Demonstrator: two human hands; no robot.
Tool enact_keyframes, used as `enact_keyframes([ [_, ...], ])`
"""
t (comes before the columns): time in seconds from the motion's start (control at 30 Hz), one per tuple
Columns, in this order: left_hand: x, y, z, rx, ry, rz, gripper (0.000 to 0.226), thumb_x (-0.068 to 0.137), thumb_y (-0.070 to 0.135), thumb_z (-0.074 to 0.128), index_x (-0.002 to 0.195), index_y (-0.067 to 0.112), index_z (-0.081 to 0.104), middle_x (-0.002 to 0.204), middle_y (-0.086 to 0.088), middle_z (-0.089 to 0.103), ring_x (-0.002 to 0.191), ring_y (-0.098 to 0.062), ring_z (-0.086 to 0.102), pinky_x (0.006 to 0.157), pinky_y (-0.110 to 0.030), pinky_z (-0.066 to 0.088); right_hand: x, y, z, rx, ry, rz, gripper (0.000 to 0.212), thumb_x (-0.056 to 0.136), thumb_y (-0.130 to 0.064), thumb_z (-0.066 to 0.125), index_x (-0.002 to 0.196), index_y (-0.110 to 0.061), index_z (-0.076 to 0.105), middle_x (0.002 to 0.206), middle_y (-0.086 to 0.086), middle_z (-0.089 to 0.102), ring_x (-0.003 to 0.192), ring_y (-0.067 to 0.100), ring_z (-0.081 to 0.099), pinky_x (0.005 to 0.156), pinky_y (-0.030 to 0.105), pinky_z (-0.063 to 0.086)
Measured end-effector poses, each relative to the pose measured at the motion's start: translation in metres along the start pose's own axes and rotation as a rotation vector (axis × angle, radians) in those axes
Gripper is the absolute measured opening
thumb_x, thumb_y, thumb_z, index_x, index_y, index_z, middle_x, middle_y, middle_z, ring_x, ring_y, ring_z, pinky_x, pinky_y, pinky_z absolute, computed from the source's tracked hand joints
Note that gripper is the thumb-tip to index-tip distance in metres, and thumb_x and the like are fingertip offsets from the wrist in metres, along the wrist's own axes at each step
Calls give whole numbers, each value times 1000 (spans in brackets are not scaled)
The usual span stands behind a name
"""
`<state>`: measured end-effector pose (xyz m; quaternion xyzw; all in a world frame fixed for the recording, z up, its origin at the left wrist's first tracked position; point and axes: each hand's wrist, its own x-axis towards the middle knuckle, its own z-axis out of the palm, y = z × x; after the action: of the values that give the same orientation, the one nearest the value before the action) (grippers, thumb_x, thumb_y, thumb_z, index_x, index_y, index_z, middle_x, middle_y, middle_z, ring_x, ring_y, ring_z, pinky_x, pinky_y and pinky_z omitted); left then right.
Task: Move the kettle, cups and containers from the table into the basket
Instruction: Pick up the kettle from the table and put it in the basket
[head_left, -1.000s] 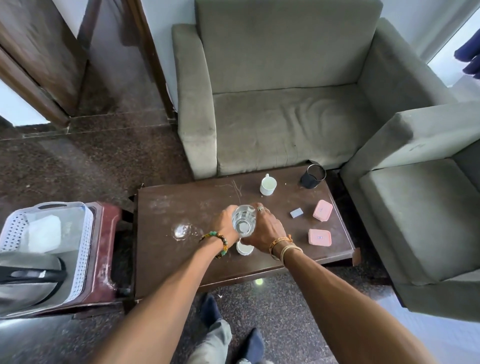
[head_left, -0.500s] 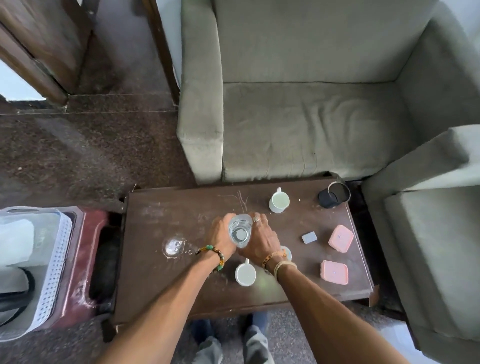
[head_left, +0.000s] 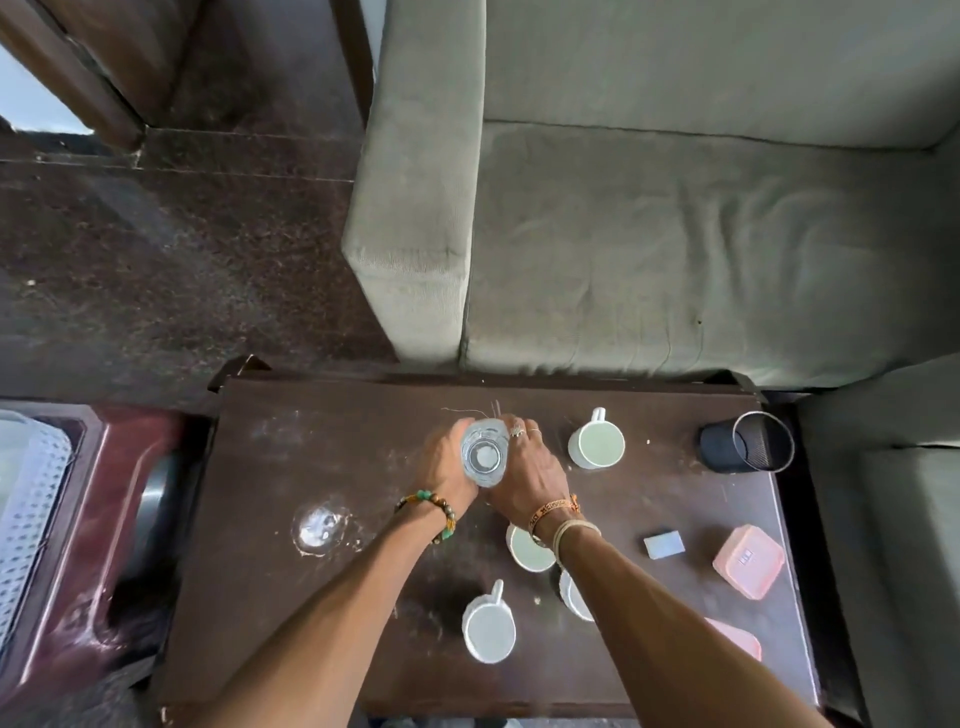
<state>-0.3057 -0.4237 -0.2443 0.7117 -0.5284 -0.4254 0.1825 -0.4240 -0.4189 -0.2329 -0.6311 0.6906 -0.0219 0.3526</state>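
Clear glass (head_left: 483, 457) stands upright near the middle of the dark wooden desk (head_left: 311, 457), and you have it between both hands. Your left hand (head_left: 447, 465) curls round its left side and your right hand (head_left: 527, 478) wraps the right side, ringed fingers reaching over the far edge. Whether its base is touching the desk cannot be told from above.

Just to the right of your right hand sits a white mug (head_left: 596, 444), handle pointing away from you. A second white mug (head_left: 489, 631) stands nearer to you, between your forearms. Two more white cups lie partly hidden under your right wrist and forearm (head_left: 527, 553) (head_left: 571, 597).

At the far right corner a black mesh holder (head_left: 748, 444) lies on its side. Nearer, along the right edge, a pink lidded container (head_left: 748, 561) sits beside a small grey block (head_left: 664, 544), and another pink container (head_left: 740, 636) shows past your right forearm. A clear glass piece (head_left: 319, 527) rests on the left part of the desk.

The white perforated basket (head_left: 31, 499) sits on a maroon stool (head_left: 130, 467) at the desk's left end, well apart from your hands. A grey sofa (head_left: 675, 234) stands behind the desk.
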Motion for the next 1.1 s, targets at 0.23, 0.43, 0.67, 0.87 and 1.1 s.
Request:
enact_keyframes([
  [0.23,33,-21,13,219,-13,59,46,74,31,71,118,34,60,106,7,69,95,-14,65,77,-21,52,35,15,25,11,0,33,81,69,-37,79,137,-22,38,126,0,46,108,26,60,83,37,52],
  [0.43,39,-34,26,289,3,51,46,75,30,74,119,30,59,102,5,69,91,-15,65,66,-17,43,42,25,41,21,-19,54,81,71,-36,78,139,-22,36,127,0,46,110,27,58,85,38,53],
  [0.67,35,-37,27,295,-97,-8,71,73,27,74,137,28,42,118,-1,59,103,-18,60,76,-20,45,42,26,47,-8,-61,51,101,77,-27,79,154,-15,14,150,6,32,133,27,42,105,36,44],
  [0.87,2,-27,-4,395,-164,-113,96,76,9,73,151,28,16,140,-4,38,124,-24,47,94,-30,46,13,11,18,19,-91,-3,128,70,-45,84,156,-19,-8,157,9,18,138,30,35,112,39,38],
  [1.1,-60,18,-71,346,-91,-117,75,88,14,62,150,23,20,146,-6,35,132,-19,44,106,-27,39,-55,-11,-44,-116,-75,-103,129,63,-61,75,156,-22,-6,160,2,15,141,27,30,114,38,33],
])
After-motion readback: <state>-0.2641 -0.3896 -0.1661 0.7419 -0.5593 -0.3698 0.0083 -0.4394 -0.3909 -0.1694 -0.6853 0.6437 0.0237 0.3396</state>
